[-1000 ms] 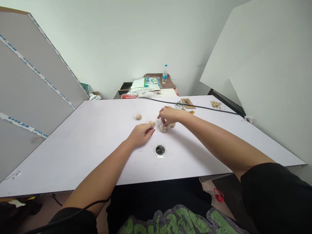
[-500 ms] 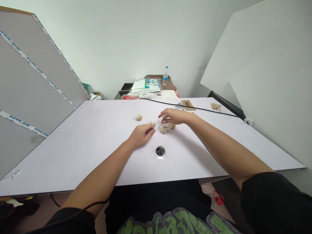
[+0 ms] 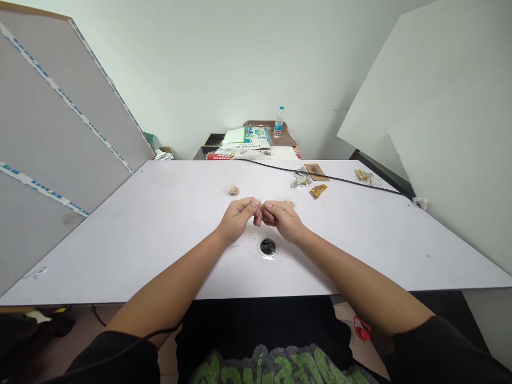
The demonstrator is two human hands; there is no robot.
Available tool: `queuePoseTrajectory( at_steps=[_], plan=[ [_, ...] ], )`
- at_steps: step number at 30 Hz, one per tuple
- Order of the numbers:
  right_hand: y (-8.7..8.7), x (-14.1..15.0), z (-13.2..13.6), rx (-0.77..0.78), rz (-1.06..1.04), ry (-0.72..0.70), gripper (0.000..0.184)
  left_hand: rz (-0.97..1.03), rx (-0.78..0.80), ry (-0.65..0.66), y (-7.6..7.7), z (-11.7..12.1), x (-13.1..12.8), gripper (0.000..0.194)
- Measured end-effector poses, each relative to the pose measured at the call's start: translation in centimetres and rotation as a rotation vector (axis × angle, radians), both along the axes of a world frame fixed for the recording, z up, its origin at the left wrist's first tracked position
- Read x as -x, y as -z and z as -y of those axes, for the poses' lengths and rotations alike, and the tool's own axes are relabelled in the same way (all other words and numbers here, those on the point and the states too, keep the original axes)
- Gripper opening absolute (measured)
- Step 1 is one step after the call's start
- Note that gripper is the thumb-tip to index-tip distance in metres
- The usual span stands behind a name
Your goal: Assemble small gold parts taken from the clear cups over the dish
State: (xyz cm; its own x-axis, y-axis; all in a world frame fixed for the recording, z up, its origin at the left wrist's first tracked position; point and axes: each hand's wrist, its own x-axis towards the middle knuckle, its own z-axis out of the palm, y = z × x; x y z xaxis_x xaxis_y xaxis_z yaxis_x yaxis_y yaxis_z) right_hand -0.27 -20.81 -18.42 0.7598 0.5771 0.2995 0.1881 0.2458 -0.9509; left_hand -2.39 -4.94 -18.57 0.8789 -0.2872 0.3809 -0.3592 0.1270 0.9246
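Note:
My left hand point(image 3: 237, 217) and my right hand point(image 3: 282, 218) meet fingertip to fingertip above the middle of the white table point(image 3: 160, 234). Both pinch a tiny gold-coloured piece point(image 3: 258, 204) between them; it is too small to name. Just beyond my right hand a bit of another small gold item point(image 3: 289, 202) shows. A small clear cup of gold bits point(image 3: 233, 190) stands further back on the left. A round clear dish with a dark bottom point(image 3: 267, 247) lies just in front of my hands.
A black cable point(image 3: 340, 179) runs across the far side of the table. Foil wrappers point(image 3: 300, 180), a gold packet point(image 3: 318, 190) and a brown card point(image 3: 316, 171) lie behind it. A water bottle point(image 3: 279, 122) and papers sit on a desk beyond. Grey boards lean at left.
My right hand drew back from the small cups and came together with my left hand. The view shifted slightly, and the cups by my right hand are now hidden.

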Motion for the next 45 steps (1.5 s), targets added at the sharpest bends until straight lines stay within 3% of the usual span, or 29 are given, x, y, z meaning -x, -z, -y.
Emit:
queuePoseTrajectory(
  at_steps=[3,11,16,31,45],
  plan=[
    [-0.1,0.1,-0.6,-0.114,-0.146,-0.018,0.054,-0.011,0.019,-0.029,0.0,-0.1,0.0,0.048],
    [0.6,1.0,-0.7,-0.173,-0.34,-0.127,0.058,-0.153,0.02,0.036,0.3,0.3,0.1,0.052],
    [1.0,1.5,-0.5,-0.18,-0.347,-0.135,0.058,-0.176,0.009,0.024,1.0,0.7,0.2,0.053],
    [1.3,1.9,-0.5,-0.17,-0.309,-0.056,0.057,-0.13,-0.051,0.029,1.0,0.7,0.3,0.054],
    [1.8,1.8,-0.8,-0.173,-0.283,0.102,0.054,0.008,-0.163,-0.196,0.5,1.6,1.0,0.055]
  ],
)
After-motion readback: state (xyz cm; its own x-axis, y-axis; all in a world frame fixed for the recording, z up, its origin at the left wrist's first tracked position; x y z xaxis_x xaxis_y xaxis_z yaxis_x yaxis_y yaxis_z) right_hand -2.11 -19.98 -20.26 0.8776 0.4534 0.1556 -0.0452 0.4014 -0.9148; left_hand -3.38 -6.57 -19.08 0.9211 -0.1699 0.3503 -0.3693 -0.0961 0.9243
